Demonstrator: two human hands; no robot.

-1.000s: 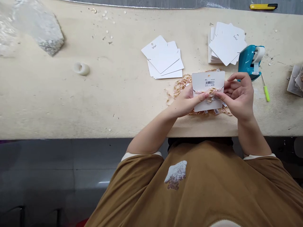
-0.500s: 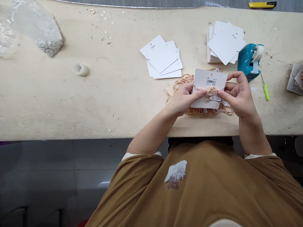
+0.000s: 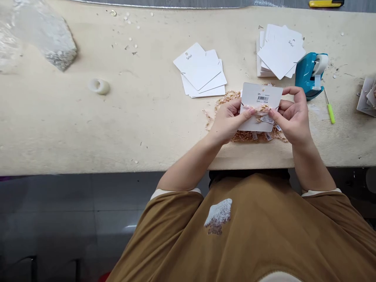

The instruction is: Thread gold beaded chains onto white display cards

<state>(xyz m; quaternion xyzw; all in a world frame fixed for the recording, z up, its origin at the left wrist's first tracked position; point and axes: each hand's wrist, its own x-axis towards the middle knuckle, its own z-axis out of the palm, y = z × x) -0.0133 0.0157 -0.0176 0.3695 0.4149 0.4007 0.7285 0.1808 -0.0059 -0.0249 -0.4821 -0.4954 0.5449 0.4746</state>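
Observation:
Between my two hands is a white jewelry card [image 3: 255, 124] with a barcode and price label on its upper part. My left hand [image 3: 230, 120] grips its left edge, thumb across the front. On the right edge, my right hand [image 3: 294, 117] has its thumb on the card's face and its fingers behind. A pink and gold beaded necklace [image 3: 263, 108] lies bunched across the card under both thumbs, with a small price tag hanging below it. Beneath the card, more beaded necklaces [image 3: 243, 136] with white tags are heaped on the table, partly hidden.
Several white cards [image 3: 199, 72] lie fanned behind my left hand. A taller card stack [image 3: 282, 53] stands beside a teal tape dispenser [image 3: 305, 76]. Right of my hands lies a green-handled tool [image 3: 331, 113]. Farther left are a tape roll [image 3: 99, 86] and a plastic bag [image 3: 58, 47].
The card, held in both hands, has risen slightly and tilted a little. Both thumbs stay pressed over the necklace.

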